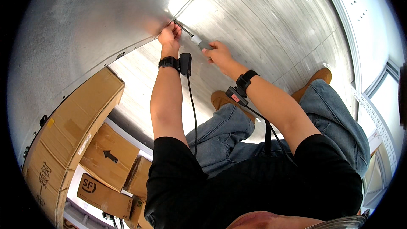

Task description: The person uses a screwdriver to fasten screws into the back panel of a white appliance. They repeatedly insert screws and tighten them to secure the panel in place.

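Note:
My right hand [218, 55] grips the grey handle of a screwdriver [202, 43]. Its thin dark shaft slants up and left to the lower edge of a large grey metal panel [93, 17]. At that edge my left hand [170, 35] has its fingers curled together, right beside the screwdriver's tip. What the left fingertips pinch, if anything, is too small to make out. Each wrist wears a black strap with a small dark box and a cable.
Cardboard boxes [108, 154] are stacked at the lower left, a tall one [76, 131] leaning along the panel. Beneath my hands lies a shiny wood-look floor [271, 21], with my brown shoes on it. A white frame [345, 21] borders the right side.

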`<state>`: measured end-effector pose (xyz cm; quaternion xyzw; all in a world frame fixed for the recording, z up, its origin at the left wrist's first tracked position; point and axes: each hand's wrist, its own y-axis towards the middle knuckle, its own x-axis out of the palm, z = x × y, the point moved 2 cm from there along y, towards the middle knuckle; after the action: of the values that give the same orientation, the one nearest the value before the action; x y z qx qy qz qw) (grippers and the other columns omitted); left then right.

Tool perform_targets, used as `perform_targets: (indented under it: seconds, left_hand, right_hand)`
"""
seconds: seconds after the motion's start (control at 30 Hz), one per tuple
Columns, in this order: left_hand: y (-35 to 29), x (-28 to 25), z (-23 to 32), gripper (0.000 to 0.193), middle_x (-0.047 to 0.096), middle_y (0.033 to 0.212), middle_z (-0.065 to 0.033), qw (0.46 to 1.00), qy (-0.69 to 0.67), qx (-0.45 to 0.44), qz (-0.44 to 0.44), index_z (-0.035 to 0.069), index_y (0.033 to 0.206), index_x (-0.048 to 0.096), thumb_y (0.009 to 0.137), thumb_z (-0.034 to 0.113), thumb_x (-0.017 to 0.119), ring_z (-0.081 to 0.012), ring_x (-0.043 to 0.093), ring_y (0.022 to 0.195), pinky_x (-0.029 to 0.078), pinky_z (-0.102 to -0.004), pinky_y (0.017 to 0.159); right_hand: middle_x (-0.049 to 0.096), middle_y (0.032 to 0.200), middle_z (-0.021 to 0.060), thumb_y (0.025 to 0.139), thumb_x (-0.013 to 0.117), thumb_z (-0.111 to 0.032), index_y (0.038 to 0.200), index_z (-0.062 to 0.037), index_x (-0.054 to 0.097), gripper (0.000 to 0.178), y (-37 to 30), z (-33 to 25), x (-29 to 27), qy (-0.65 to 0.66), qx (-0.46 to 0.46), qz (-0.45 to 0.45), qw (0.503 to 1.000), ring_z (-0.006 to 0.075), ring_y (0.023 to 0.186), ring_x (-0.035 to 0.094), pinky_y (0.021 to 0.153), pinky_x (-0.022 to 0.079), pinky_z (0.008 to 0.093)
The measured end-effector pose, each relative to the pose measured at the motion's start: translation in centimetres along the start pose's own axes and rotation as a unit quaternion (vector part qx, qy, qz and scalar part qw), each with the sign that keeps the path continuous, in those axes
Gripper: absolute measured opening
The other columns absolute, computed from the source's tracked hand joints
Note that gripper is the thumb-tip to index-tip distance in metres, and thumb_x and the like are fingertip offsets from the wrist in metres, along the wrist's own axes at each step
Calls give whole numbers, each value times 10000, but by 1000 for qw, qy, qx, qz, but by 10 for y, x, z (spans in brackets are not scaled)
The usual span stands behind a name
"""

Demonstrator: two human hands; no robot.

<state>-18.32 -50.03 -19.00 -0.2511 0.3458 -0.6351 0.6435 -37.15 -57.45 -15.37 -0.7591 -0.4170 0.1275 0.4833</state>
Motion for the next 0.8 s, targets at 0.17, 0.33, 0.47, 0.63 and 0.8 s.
perform_targets:
  seconds: [0.17, 0.33, 0.47, 0.63, 0.8]
  left_hand:
    - [4, -1, -4, 70, 629, 714, -53, 1000, -18, 7, 2, 48, 829, 619, 873, 81, 576, -134, 589, 594, 493, -241, 526]
    - [0, 4, -5, 79, 652, 719, -59, 1000, -16, 14, -5, 55, 840, 624, 879, 83, 562, -117, 586, 574, 475, -224, 501]
    - [7, 2, -8, 78, 658, 723, -52, 1000, -11, 13, -2, 62, 839, 619, 881, 83, 556, -110, 592, 573, 463, -215, 489]
    - [1, 6, -7, 79, 658, 725, -45, 1000, -22, 11, -3, 67, 835, 616, 882, 80, 554, -111, 606, 591, 454, -213, 495]
    - [1, 5, -6, 87, 656, 723, -39, 1000, -24, 10, 1, 65, 830, 619, 884, 78, 552, -117, 612, 599, 443, -221, 507]
  right_hand:
    - [526, 1047, 102, 885, 611, -206, 1183, 9, 450, 401, -7, -3, 1, 52, 32, 17, 998, 153, 798, 551, 676, 483, 290]
    - [517, 1017, 117, 918, 558, -239, 1171, 24, 428, 388, -15, -12, 6, 29, 46, 17, 998, 169, 791, 556, 666, 483, 303]
    - [527, 882, 108, 895, 593, -233, 1084, 34, 462, 352, -7, 0, 6, 97, 56, -22, 994, 155, 648, 554, 551, 485, 289]
    - [509, 951, 103, 924, 540, -294, 1104, 25, 481, 371, -6, 5, 6, 136, 74, -47, 987, 171, 752, 540, 655, 476, 305]
    - [514, 913, 97, 946, 474, -334, 1059, 21, 502, 373, -7, 5, 8, 94, 73, -42, 992, 167, 699, 564, 607, 489, 305]
